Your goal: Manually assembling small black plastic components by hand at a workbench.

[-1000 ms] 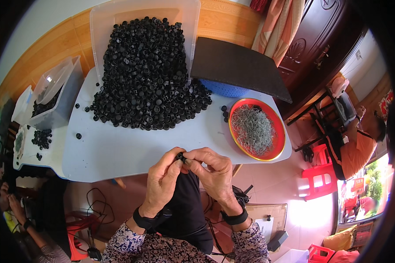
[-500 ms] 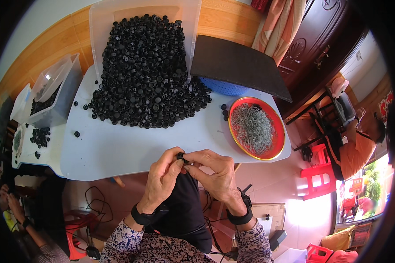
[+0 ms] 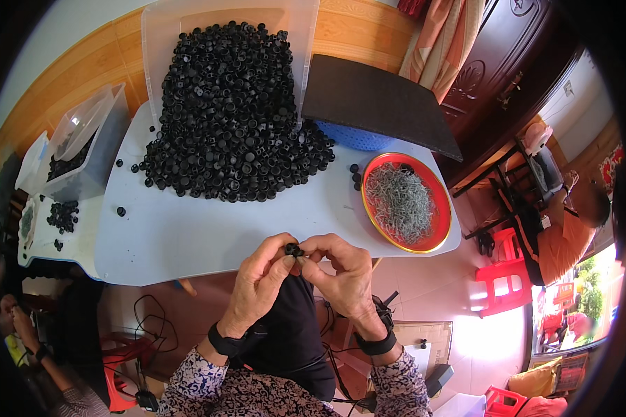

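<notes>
Just above the near edge of the table, my left hand (image 3: 261, 278) pinches a small round black plastic cap (image 3: 294, 249) between thumb and fingertips. My right hand (image 3: 339, 274) meets it from the other side, its thumb and fingers closed on the same black piece. Whether this is one part or two pressed together cannot be made out. Beyond my hands lies a big heap of similar black caps (image 3: 229, 125), spilling from a clear plastic bin (image 3: 306, 42) tipped on its side. To the right, a red bowl (image 3: 444, 221) with a yellow rim holds many thin silvery metal pieces (image 3: 400, 201).
The white table (image 3: 188, 240) ends just beneath my hands. A dark board (image 3: 375, 101) rests over a blue basket (image 3: 355, 137). Stray caps (image 3: 121, 211) lie at left, near another clear bin (image 3: 83, 160). Co-workers sit at far left and right; a red stool (image 3: 504, 286) stands right.
My right fingers have shifted slightly and now press close against the black piece, which shows more plainly between both hands. My left hand has barely moved.
</notes>
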A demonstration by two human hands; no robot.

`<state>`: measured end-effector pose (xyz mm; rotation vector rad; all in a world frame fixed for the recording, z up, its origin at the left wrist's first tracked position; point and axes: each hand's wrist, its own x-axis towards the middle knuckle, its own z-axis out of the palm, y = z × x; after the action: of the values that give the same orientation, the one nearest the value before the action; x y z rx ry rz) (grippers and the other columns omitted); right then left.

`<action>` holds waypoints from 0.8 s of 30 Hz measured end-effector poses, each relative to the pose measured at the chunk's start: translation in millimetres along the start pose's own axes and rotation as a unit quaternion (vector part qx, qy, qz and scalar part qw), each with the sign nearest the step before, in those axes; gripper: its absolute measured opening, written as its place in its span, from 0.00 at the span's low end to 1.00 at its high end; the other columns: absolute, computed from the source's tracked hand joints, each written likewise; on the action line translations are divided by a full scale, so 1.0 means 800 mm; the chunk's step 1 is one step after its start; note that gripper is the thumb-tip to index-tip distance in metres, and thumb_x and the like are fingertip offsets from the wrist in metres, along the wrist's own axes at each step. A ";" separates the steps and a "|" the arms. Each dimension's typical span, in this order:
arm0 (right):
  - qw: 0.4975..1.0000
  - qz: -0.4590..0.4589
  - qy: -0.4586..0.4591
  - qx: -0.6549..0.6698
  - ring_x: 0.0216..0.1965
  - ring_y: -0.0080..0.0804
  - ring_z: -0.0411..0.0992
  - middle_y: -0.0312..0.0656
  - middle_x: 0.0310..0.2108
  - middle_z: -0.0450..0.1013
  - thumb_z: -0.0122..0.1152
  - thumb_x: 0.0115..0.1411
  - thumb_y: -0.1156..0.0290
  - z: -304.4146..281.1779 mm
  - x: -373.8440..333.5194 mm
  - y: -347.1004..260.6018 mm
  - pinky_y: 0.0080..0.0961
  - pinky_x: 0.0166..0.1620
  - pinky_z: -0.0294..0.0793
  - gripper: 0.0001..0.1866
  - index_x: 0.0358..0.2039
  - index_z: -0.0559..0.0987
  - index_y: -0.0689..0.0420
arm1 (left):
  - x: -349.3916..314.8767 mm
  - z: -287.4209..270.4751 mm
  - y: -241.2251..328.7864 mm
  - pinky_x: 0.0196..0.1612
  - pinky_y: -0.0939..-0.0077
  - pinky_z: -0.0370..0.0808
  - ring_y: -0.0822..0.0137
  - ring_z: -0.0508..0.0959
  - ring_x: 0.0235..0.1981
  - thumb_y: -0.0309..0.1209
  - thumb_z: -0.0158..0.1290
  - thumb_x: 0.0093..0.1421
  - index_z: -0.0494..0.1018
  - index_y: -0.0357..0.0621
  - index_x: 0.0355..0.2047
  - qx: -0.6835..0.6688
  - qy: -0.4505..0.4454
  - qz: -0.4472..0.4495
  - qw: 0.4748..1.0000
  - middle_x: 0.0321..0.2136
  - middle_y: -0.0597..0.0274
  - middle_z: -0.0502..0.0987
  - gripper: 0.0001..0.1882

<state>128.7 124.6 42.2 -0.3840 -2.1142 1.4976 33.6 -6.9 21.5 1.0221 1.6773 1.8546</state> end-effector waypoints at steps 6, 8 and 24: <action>0.999 -0.024 0.002 0.036 0.28 0.19 0.73 0.37 0.28 0.77 0.67 0.50 0.79 0.000 0.000 0.007 0.18 0.34 0.72 0.10 0.35 0.80 0.59 | -0.001 0.003 0.001 0.39 0.80 0.73 0.74 0.75 0.33 0.30 0.47 0.67 0.66 0.34 0.50 -0.002 -0.002 0.015 1.000 0.32 0.60 0.77 0.15; 0.999 -0.010 -0.007 0.031 0.30 0.19 0.73 0.37 0.29 0.76 0.64 0.50 0.81 -0.003 -0.001 -0.001 0.18 0.35 0.72 0.10 0.35 0.80 0.62 | -0.002 0.003 -0.001 0.39 0.80 0.73 0.74 0.75 0.33 0.30 0.47 0.67 0.66 0.34 0.50 -0.010 0.000 0.011 1.000 0.32 0.60 0.76 0.15; 0.998 -0.029 0.015 0.045 0.29 0.20 0.72 0.37 0.30 0.77 0.64 0.50 0.80 0.000 0.002 -0.004 0.18 0.35 0.71 0.10 0.35 0.82 0.60 | 0.001 0.007 -0.012 0.39 0.85 0.71 0.76 0.74 0.36 0.29 0.47 0.67 0.67 0.34 0.51 -0.202 0.012 -0.026 0.979 0.34 0.63 0.75 0.15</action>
<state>128.0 124.6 45.3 -0.3082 -2.0091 1.5371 36.0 -0.7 12.2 0.7813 1.2485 2.0637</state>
